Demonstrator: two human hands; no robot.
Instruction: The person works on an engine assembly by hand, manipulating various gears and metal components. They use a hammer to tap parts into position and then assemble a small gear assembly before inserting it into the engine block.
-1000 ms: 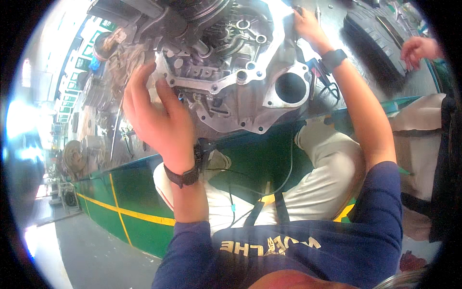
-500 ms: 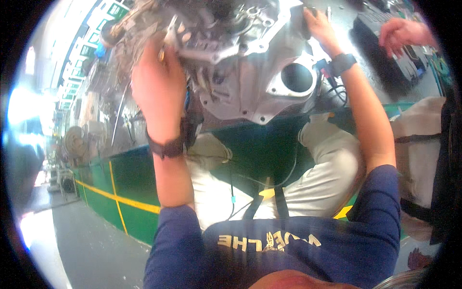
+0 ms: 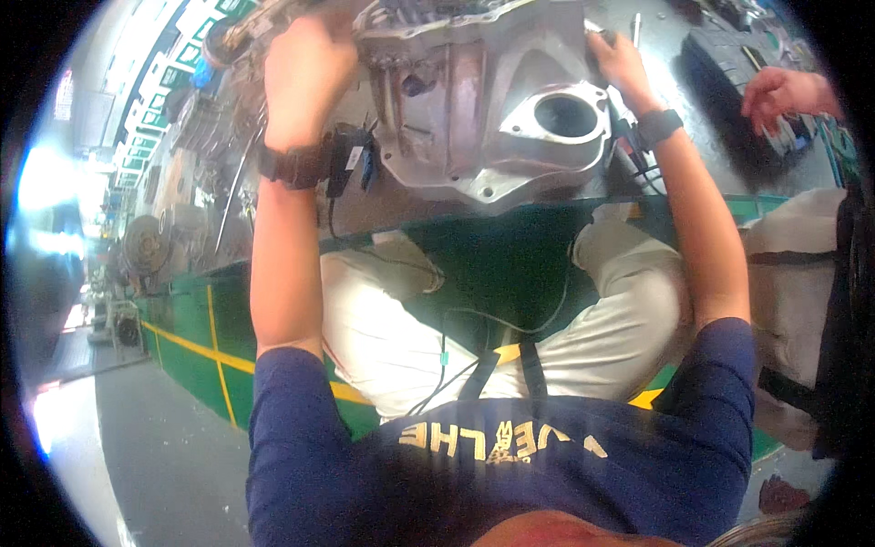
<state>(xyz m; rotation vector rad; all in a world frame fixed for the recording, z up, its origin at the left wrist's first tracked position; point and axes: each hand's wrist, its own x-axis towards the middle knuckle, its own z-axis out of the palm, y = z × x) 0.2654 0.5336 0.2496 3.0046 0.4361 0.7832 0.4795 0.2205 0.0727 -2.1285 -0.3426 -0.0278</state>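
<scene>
A large silver gearbox casing (image 3: 447, 118) stands on the metal-topped bench in front of me, its flanged round opening (image 3: 563, 117) turned toward me on the right. My left hand (image 3: 312, 73) is closed at the casing's upper left edge; its fingertips are hidden behind the knuckles. At the upper right edge, my right hand (image 3: 623, 69) grips the casing, thumb on the near side. Each wrist wears a dark band. The inside of the casing is tipped out of sight.
Another person's hand (image 3: 786, 95) hangs over a black case of tools (image 3: 734, 77) at the right. A dark cable (image 3: 333, 214) hangs off the bench's front edge. Metal parts (image 3: 196, 123) and a thin rod (image 3: 235, 187) lie at the left.
The casing has tilted, hiding its interior and raising its lower edge in view. My left hand has moved up and slightly left; my right hand stays at its edge, slightly lower.
</scene>
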